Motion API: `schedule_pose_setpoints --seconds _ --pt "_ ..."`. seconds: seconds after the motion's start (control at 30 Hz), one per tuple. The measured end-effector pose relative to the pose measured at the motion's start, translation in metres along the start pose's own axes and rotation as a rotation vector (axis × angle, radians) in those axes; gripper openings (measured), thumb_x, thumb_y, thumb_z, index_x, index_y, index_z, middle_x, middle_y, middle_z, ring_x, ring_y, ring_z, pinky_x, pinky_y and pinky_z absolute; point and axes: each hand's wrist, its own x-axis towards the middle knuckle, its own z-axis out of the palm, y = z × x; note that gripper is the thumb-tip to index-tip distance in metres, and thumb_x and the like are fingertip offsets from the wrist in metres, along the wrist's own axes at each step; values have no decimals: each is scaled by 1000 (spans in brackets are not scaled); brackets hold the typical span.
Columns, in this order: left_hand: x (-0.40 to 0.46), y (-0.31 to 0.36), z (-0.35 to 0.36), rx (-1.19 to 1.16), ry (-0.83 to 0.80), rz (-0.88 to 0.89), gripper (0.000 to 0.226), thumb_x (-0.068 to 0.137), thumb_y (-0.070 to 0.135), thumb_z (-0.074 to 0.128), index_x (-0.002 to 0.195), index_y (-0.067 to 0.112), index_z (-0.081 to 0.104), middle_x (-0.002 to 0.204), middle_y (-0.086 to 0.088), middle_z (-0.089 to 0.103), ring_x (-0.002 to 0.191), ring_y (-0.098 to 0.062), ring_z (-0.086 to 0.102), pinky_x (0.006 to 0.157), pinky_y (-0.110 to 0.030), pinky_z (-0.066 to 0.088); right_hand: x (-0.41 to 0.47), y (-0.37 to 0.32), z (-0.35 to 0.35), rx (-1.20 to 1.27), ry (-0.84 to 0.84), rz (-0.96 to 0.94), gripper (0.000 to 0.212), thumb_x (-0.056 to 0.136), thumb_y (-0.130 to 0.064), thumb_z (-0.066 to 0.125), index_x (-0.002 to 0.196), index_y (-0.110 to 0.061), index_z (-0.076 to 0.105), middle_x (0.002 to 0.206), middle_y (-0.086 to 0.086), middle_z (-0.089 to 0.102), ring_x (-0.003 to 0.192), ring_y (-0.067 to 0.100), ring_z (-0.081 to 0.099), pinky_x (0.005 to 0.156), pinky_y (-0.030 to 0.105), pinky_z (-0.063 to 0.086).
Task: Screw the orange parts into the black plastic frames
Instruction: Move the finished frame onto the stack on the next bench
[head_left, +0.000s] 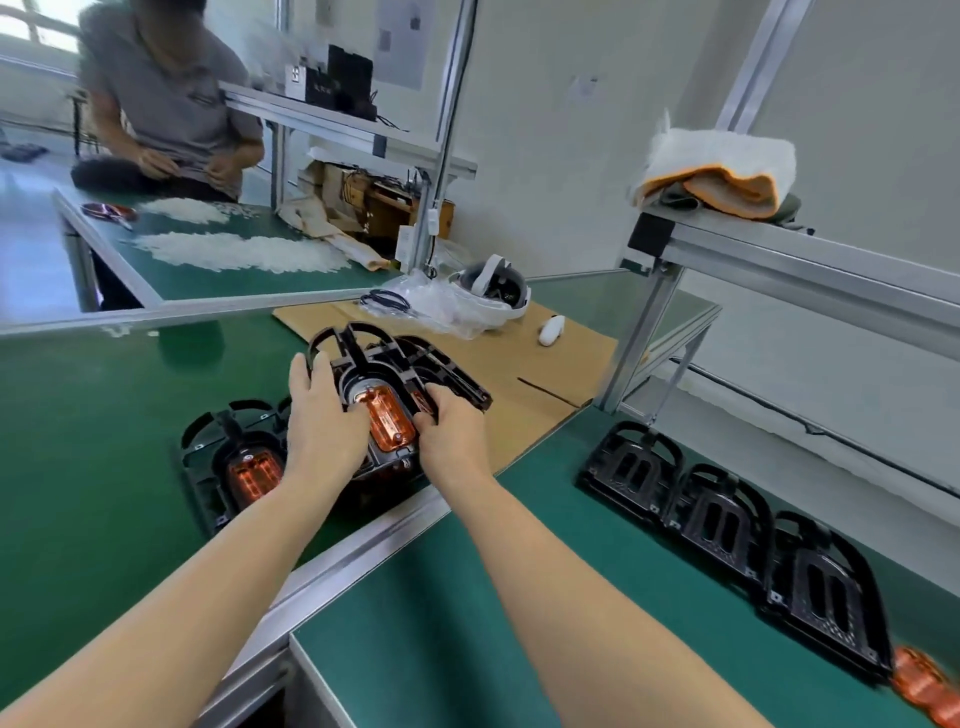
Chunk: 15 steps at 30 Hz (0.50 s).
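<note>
Both hands are holding a black frame over the green tabletop: the left hand is curling round its left edge, the right hand is gripping its right side, with an orange part sitting between them. A second fitted frame is lying just left, partly hidden by the left forearm. Three empty frames are lining the right tabletop. Cardboard and a white headset are lying beyond.

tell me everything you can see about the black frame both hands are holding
The held black frame looks like moulded dark plastic, with arched ribs at its far end and a deep central pocket. A translucent orange part sits in that pocket. The frame is tilted up toward the camera, above the joint between the green tables. The left hand grips its left side, fingers curled over the rim; the right hand holds its right side. It appears to sit over more frames beneath.
</note>
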Motion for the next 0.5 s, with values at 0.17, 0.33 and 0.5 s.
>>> schedule_pose_setpoints --seconds 0.17,0.33,0.5 --pt "2 -10 -4 134 -31 -16 66 90 -1 48 148 3 17 159 -14 2 142 -35 16 112 -44 20 -2 -4 20 -208 36 -104 20 99 -5 42 115 -9 52 103 12 64 92 28 59 66 30 34" --pt "-3 -17 -5 378 -44 13 64 94 8 43 149 2 11 160 -11 -3 146 -27 2 118 -45 2 -4 -2 29 -259 1 -181 24 95 -7 48 119 -5 49 116 12 58 108 29 54 82 36 41" --pt "-8 -14 -4 511 20 129 63 95 11 42 151 12 12 160 -5 -1 147 -25 0 115 -53 2 2 9 31 -351 -64 -209 46 95 -3 50 140 -7 38 141 12 46 132 26 40 110 41 31"
